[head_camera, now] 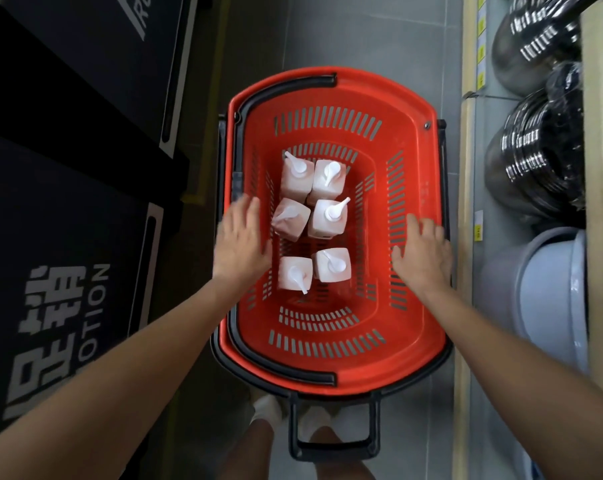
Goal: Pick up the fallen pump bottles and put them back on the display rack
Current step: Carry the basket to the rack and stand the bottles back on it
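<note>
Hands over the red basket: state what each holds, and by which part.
Nothing is held. The left hand and right hand are open, fingers spread, above the basket sides; none of the pump bottles is gripped.

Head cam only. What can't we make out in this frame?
Head view, four gaps:
1. Pump bottles: seen from straight above, so labels and fill levels are hidden.
2. Left hand: motion-blurred; touching the basket rim or hovering, cannot tell.
3. Right hand: its back faces the camera; contact with the rim is hidden.
4. Shelf at right: cut off by the frame edge.
</note>
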### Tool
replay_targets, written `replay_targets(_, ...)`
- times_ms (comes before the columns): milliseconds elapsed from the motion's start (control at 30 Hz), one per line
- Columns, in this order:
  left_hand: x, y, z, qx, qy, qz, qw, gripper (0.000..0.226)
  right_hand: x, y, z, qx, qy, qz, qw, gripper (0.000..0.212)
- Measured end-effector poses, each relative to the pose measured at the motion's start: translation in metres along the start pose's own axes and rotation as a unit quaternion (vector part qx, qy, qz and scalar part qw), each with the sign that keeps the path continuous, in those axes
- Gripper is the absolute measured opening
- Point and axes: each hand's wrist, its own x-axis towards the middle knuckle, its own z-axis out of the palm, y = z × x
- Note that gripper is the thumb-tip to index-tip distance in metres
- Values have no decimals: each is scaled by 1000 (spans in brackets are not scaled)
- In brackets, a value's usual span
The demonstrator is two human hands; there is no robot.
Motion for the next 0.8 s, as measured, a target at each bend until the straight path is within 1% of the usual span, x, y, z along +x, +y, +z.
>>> replay_targets(100, -19, 9, 12, -36, -95, 51, 994, 65, -14, -10, 15, 22, -77, -49, 996, 59)
replay_targets(167, -30, 11, 28, -12, -161, 65, 985, 71, -21, -14, 31, 47, -136, -71, 987, 64)
replay_targets(233, -39, 13, 48, 16, -211, 57, 976, 80, -24, -16, 49, 70, -165, -84, 980, 72)
replay_targets(300, -42, 16, 69, 9, -245, 17, 969, 88, -20, -18, 68, 85, -178, -101, 975, 80)
replay_targets(400, -32, 17, 103, -32, -258, -42, 965, 98, -2, -18, 98, 98, -181, -140, 968, 88)
replay_targets(500, -15, 8, 135, -93, -254, -74, 960, 101, 19, -15, 130, 112, -181, -170, 962, 97)
replay_targets(567, -11, -3, 153, -122, -255, -80, 956, 101, 28, -11, 150, 112, -196, -186, 956, 101)
replay_targets(633, -11, -15, 167, -122, -270, -74, 952, 103, 31, -9, 167, 98, -209, -205, 951, 103)
replay_targets(700, -11, -23, 178, -115, -283, -66, 950, 104, 32, -9, 179, 98, -204, -209, 951, 103)
replay_targets(800, -7, -29, 190, -134, -246, -61, 958, 97, 38, -10, 189, 114, -196, -209, 951, 103)
